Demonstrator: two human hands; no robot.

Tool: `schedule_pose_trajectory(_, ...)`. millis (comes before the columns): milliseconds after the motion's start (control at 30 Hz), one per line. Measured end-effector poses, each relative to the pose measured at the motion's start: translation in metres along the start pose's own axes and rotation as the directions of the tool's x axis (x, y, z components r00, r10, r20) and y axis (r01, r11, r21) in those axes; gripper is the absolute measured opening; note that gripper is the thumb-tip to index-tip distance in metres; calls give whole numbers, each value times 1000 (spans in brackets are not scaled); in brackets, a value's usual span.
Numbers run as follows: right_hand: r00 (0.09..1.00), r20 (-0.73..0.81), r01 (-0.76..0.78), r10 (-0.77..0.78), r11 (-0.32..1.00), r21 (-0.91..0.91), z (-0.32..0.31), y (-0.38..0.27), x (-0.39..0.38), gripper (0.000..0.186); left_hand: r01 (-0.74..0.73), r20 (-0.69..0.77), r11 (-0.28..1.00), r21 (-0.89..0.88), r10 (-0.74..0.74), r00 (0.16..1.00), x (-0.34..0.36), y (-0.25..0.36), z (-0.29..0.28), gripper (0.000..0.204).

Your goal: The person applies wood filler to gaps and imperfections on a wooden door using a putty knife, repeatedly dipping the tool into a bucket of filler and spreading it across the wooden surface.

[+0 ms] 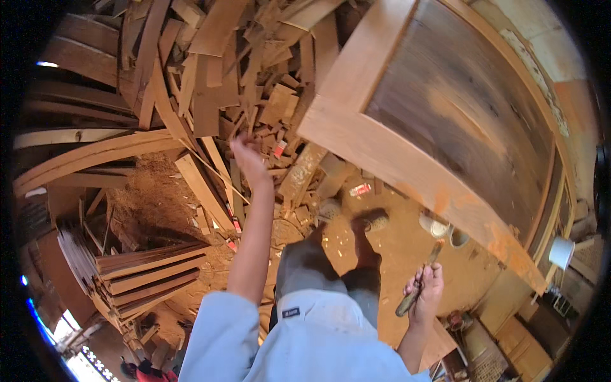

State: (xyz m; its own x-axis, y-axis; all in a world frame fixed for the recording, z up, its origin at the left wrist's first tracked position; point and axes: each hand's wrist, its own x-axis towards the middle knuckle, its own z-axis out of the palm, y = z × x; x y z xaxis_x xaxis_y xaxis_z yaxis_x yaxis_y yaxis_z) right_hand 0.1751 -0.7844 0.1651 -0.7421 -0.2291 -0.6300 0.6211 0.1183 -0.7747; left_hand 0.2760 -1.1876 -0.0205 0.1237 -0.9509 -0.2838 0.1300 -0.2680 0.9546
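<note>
My left hand (pixel 247 158) reaches out over a heap of wood offcuts (pixel 277 105). Its fingers are blurred, so whether they hold anything is unclear. My right hand (pixel 426 288) is closed around a slim, dark-handled tool (pixel 405 304) with an orange-tinged upper end, possibly a brush. That tool points up toward the lower edge of a large framed wooden panel (pixel 388 149), without touching it as far as I can see. The panel's dark inset has a paler streak, and orange smears mark its frame.
Curved boards (pixel 95 156) and a stack of planks (pixel 153 280) lie to the left. Under the panel's edge stand small tins (pixel 436 226). A white cup (pixel 561 253) is by its right corner. Red-and-white packets (pixel 359 190) lie on the dusty floor. Another person in red (pixel 153 372) shows at lower left.
</note>
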Motion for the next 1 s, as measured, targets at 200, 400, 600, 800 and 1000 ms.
schedule_pose_trajectory(200, 983, 124, -144, 139, 989, 29, 29, 22, 51, 16, 76, 78, 295, 953, -478, 875, -110, -129, -276, 64)
schedule_pose_trajectory(400, 944, 282, -162, 170, 985, -54, 44, 50, 96, 21, 255, -200, -79, 964, -846, 494, -269, -176, -388, 64)
schedule_pose_trajectory(600, 950, 232, -213, 211, 977, -17, 78, 36, 115, 29, 353, -103, 183, 918, -748, 655, -310, -188, -329, 52)
schedule_pose_trajectory(800, 881, 468, 42, 64, 977, -211, 69, -25, 140, 32, 461, -22, 530, 711, -639, 769, -311, -214, -284, 38)
schedule_pose_trajectory(1000, 523, 852, 851, -37, -32, -524, 127, -72, 182, 49, 446, -49, 778, 442, -475, 878, -308, -209, -210, 32)
